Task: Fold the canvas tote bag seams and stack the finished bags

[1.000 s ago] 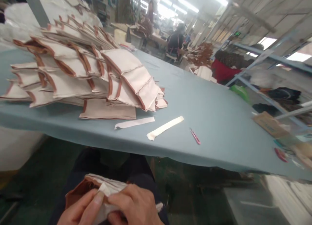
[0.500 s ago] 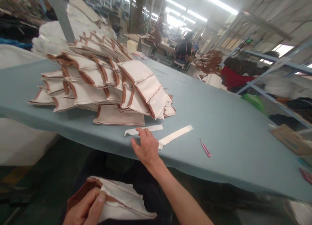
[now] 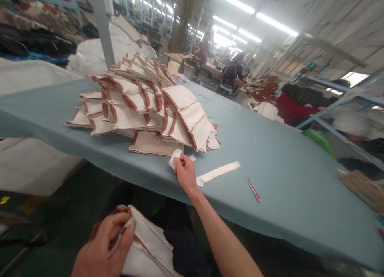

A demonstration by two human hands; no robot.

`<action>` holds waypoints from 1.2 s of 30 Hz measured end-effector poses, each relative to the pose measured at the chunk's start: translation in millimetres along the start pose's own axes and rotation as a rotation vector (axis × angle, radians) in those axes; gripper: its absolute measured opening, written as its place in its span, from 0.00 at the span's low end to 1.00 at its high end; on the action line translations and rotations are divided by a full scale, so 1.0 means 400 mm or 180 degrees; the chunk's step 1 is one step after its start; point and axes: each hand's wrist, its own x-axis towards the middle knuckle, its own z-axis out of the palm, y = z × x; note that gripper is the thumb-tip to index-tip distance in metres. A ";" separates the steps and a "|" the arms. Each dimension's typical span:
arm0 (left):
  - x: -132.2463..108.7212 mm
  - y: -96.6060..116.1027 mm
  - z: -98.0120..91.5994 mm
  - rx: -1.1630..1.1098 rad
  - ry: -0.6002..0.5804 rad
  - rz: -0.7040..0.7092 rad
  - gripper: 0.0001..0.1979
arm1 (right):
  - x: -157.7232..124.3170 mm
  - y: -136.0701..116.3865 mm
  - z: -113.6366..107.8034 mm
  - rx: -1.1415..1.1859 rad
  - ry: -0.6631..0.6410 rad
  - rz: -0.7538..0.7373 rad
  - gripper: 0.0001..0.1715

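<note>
My left hand [image 3: 105, 241], low in the view over my lap, pinches the edge of a sewn fabric piece [image 3: 147, 245], cream with brown edging. At the table's near edge, my right hand [image 3: 186, 173] grips a white strip [image 3: 175, 157] between thumb and fingers; its end is lifted and curls up. Just right of that hand, a second cream strip [image 3: 219, 172] lies flat on the table. Farther right rests a small pink-handled tool [image 3: 254, 190] with a thin metal tip, perhaps a seam ripper.
A large pile of cream pieces with brown edging [image 3: 129, 105] covers the table's left part. The table wears a blue-green cloth [image 3: 288, 181]. A grey post [image 3: 103, 29] rises behind the pile. A seated person [image 3: 232, 73] is farther back; shelving [image 3: 336, 97] stands right.
My right hand has closed on the white strip and raised its end off the table. My left hand has shifted up slightly with the fabric piece. The view has turned a little left.
</note>
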 end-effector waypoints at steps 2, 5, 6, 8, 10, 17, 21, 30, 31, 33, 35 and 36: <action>0.016 -0.001 -0.011 -0.0236 -0.0241 -0.0105 0.20 | -0.030 -0.029 -0.013 0.0569 -0.0205 0.0201 0.27; 0.017 0.031 0.004 -0.0827 -0.0975 -0.0198 0.23 | -0.117 -0.094 -0.032 0.1326 -0.0517 0.0417 0.38; 0.013 0.049 0.019 -0.1076 -0.1169 -0.0252 0.24 | -0.153 -0.119 -0.041 0.1543 -0.0600 0.0480 0.40; 0.003 0.084 0.055 -0.1760 -0.1660 -0.0376 0.26 | -0.228 -0.164 -0.061 0.1990 -0.0739 0.0636 0.40; -0.006 0.109 0.091 -0.2341 -0.1861 -0.0450 0.30 | -0.298 -0.193 -0.084 0.2914 -0.0890 0.1057 0.35; -0.034 0.147 0.102 -0.3299 -0.1586 -0.0979 0.45 | -0.470 -0.135 -0.118 0.3829 -0.0153 0.1947 0.32; -0.044 0.161 0.088 -0.3170 -0.1630 -0.1152 0.34 | -0.534 -0.062 -0.116 0.3867 0.0209 0.2296 0.34; -0.085 0.152 0.091 -0.2993 -0.2112 -0.1129 0.27 | -0.589 0.046 -0.116 0.3004 0.0077 0.1827 0.35; -0.089 0.152 0.088 -0.2979 -0.2141 -0.1122 0.26 | -0.593 0.060 -0.116 0.2883 0.0012 0.1797 0.35; -0.100 0.153 0.080 -0.2866 -0.2081 -0.0999 0.22 | -0.595 0.087 -0.121 0.2547 -0.0038 0.1768 0.36; -0.111 0.156 0.072 -0.2556 -0.1819 -0.0549 0.16 | -0.586 0.104 -0.137 0.1926 0.0284 0.1566 0.38; -0.116 0.158 0.068 -0.2331 -0.1621 -0.0275 0.13 | -0.577 0.105 -0.149 0.1510 0.0552 0.1338 0.38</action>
